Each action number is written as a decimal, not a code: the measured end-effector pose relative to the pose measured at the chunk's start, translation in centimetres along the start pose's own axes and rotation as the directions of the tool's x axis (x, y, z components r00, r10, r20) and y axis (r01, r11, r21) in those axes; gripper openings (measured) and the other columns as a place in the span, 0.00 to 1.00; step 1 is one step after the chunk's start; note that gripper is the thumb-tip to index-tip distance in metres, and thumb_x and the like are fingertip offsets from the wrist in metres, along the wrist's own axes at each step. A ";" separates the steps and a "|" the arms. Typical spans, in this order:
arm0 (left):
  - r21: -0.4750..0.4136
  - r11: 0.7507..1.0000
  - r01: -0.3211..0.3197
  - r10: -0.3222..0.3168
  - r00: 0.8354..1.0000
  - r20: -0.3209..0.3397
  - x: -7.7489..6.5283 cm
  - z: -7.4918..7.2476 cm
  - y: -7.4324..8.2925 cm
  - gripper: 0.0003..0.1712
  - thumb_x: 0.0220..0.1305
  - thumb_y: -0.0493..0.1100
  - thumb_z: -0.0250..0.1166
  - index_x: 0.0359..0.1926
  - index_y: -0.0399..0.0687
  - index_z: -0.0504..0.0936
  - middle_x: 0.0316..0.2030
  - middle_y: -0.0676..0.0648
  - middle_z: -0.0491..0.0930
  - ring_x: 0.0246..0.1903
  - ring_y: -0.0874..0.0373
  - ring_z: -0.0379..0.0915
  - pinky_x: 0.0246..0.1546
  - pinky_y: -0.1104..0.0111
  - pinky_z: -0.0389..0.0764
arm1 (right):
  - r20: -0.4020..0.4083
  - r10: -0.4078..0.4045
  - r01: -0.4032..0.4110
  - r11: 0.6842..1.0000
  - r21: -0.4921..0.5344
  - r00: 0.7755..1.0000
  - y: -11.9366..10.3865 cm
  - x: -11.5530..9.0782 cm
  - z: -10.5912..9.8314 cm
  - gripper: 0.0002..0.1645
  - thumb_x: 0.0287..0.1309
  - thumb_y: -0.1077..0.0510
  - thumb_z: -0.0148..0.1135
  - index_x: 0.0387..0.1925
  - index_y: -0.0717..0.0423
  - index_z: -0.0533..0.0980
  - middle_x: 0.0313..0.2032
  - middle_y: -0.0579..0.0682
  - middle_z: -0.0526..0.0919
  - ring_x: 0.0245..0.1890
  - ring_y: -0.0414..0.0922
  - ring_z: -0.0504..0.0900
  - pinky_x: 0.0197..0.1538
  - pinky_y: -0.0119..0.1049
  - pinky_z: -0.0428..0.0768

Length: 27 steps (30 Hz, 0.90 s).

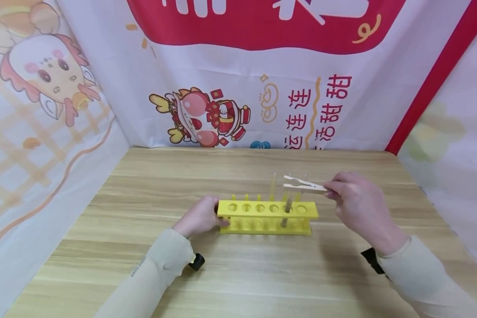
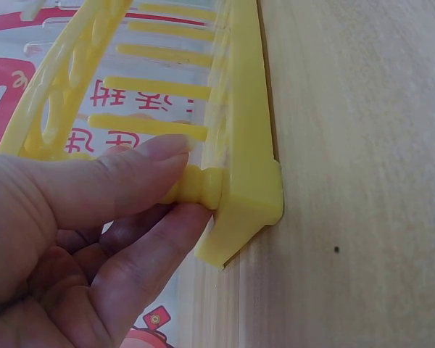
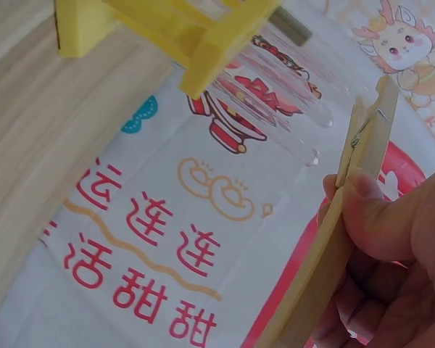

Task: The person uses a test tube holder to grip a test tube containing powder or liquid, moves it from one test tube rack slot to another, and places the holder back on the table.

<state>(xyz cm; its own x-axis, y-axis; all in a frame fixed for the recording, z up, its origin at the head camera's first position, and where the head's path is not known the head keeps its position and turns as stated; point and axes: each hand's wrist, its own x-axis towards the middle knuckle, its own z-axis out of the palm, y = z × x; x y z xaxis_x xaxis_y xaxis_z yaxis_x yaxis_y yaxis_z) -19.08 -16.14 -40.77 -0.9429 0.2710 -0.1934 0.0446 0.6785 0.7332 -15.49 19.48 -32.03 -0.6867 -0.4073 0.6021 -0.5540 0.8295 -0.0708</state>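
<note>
A yellow test tube rack (image 1: 267, 210) with a row of holes stands on the table. My left hand (image 1: 198, 216) is at its left end, thumb and fingers pinching the rack's end post (image 2: 196, 185). In my right hand (image 1: 357, 207) is a wooden test tube clamp (image 3: 348, 181), gripped around its handle, with a small wire spring. Its tips are over the right part of the rack, at the upper end of a test tube (image 1: 288, 206) with dark contents in a rack hole. Clear test tubes (image 1: 273, 185) sit upside down on the rack's rear pegs.
The wood-grain table (image 1: 238, 274) extends around the rack. Behind it hangs a white and red printed cloth (image 1: 230, 62), with more printed cloth (image 1: 43, 154) at the left side. A black strap piece (image 1: 197, 262) shows at the left wrist.
</note>
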 end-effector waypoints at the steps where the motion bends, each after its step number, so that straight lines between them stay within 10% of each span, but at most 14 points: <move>1: -0.003 1.000 0.000 0.000 1.000 0.001 0.0 0.0 0.0 0.20 0.50 0.33 0.77 0.45 0.46 0.83 0.40 0.53 0.85 0.39 0.57 0.78 0.52 0.55 0.75 | -0.014 -0.005 0.005 1.000 0.000 1.000 0.0 0.0 -0.2 0.11 0.42 0.72 0.75 0.33 0.62 0.87 0.27 0.49 0.82 0.27 0.48 0.79 0.27 0.46 0.80; 16: 0.001 1.000 -0.029 0.029 1.000 0.001 -0.3 0.0 0.0 0.19 0.50 0.33 0.77 0.44 0.46 0.83 0.39 0.53 0.84 0.38 0.58 0.77 0.50 0.56 0.76 | -0.141 0.049 -0.052 0.999 -0.015 0.989 1.4 1.0 -3.4 0.16 0.44 0.74 0.72 0.39 0.66 0.84 0.33 0.59 0.83 0.37 0.59 0.79 0.38 0.56 0.78; 27: -0.008 1.000 -0.028 0.027 1.000 -0.002 -0.4 0.1 -0.1 0.19 0.50 0.33 0.77 0.44 0.45 0.83 0.39 0.53 0.84 0.38 0.58 0.77 0.51 0.55 0.76 | -0.153 0.098 -0.108 0.993 -0.052 0.983 3.8 0.8 -5.5 0.16 0.45 0.72 0.72 0.40 0.67 0.83 0.31 0.58 0.81 0.31 0.56 0.76 0.29 0.53 0.75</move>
<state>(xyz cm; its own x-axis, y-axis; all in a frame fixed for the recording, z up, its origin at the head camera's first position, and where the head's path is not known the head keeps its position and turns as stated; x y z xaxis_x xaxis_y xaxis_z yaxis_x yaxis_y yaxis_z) -18.67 -16.21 -40.81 -0.9420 0.2882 -0.1720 0.0679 0.6654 0.7434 -15.52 24.44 -27.44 -0.6580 -0.2605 0.7065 -0.4515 0.8874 -0.0933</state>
